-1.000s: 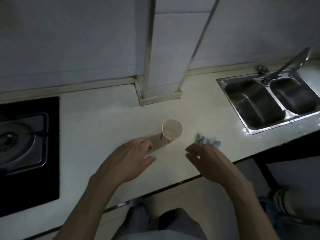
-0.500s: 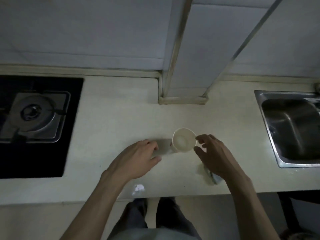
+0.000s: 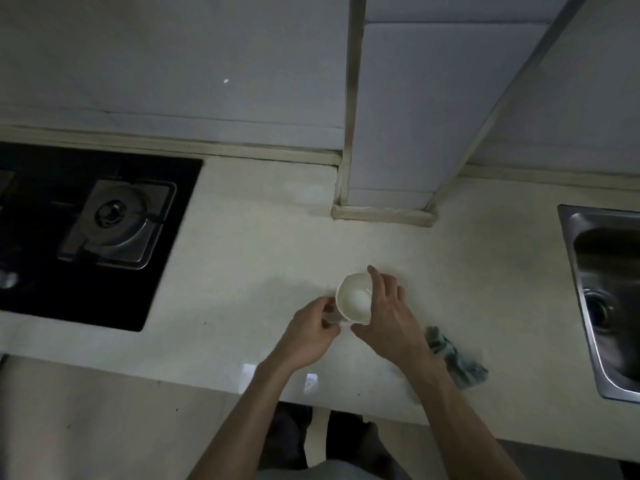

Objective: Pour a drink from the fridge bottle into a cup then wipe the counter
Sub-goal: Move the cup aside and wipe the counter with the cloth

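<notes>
Cup [image 3: 353,301] clasped by left hand [image 3: 309,338], right hand [image 3: 385,315] (grips curled).

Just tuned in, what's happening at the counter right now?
A person stands at the counter with both hands on a white paper cup. The right hand wraps round its right side, and the left hand pinches its lower left. No bottle is in view, and the dim light hides whether the cup holds a drink. A crumpled cloth lies untouched beside the right wrist, between the cup and the sink.
</notes>
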Tool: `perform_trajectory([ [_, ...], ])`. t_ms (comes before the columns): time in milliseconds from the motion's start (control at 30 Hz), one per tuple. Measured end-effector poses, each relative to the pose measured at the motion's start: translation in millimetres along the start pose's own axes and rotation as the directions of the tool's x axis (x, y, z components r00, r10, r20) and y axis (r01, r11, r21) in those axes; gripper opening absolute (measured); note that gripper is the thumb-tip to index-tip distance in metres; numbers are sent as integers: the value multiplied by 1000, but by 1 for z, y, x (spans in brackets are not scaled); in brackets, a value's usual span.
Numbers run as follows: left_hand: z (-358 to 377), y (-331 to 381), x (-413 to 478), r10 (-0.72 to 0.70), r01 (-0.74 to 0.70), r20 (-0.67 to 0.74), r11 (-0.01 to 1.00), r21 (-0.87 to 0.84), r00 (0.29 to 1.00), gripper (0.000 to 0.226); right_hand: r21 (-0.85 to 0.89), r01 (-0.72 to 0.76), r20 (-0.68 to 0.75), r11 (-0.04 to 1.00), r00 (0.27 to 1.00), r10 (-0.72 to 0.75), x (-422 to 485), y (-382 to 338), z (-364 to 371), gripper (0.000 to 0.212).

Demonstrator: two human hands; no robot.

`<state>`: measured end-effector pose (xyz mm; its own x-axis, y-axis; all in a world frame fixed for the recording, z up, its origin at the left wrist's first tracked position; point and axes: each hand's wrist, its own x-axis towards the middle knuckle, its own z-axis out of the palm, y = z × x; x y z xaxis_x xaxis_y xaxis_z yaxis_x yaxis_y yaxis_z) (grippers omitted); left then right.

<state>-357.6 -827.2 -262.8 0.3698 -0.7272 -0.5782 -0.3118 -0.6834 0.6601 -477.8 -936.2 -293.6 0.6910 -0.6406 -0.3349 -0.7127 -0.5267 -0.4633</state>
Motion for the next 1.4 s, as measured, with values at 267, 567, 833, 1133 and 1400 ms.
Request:
perform_trajectory([
  [267,7,-14,2,-82,74,-8,936,-344,997,49,3,-15,-61,1000,998,15,3,-11,6,95],
  [567,-19,-42,17,-86,70,-4,841,-536,996,40,-19,-38,-47,999,998,37,15,-52,8,92],
  [833,-72,-47,43,-135,61,-30,620,-782,990,32,-21,57,-53,998,997,-58,71,-91,-5,96],
  [1133,-153,-23,102,-108,-63,-111,378,-924,988,25,-28,199,-157,980,967,-201,170,-134,-41,96],
  [1400,-182,-16,172,-130,-91,-104,105,-990,986,18,-20,160,-248,987,955,-160,261,-125,-32,89],
])
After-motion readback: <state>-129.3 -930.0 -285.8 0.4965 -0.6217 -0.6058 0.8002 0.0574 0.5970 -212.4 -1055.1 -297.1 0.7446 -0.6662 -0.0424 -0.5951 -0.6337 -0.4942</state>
